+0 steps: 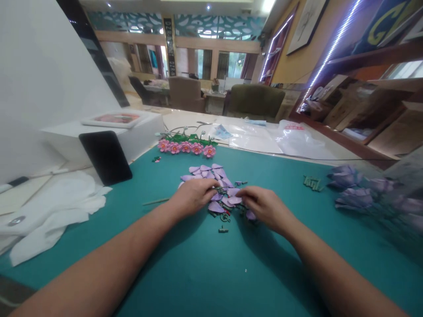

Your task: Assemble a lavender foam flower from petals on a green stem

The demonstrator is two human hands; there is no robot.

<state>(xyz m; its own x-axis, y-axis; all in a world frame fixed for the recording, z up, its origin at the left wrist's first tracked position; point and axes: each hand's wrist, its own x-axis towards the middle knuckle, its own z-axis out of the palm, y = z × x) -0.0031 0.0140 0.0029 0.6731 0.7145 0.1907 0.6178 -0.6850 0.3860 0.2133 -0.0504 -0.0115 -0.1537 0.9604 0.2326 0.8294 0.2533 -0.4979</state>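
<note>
Both of my hands rest on a pile of purple petals (211, 175) lying on the teal table cover (198, 268). My left hand (193, 195) has its fingers curled onto the pile's left side. On the right side, my right hand (264, 207) pinches at the petals with bent fingers. What each hand grips is hidden among the petals. Small dark green plastic parts (224, 218) lie just in front of the pile. A thin stick (155, 202) lies left of my left hand.
A pink flower branch (187, 145) lies at the far edge. Finished purple flowers (355, 187) and green stem pieces (312, 182) lie on the right. A black tablet (106, 156) leans on a white box (99, 132), with white cloth (53, 211) at left. Clear plastic bags (280, 136) lie beyond.
</note>
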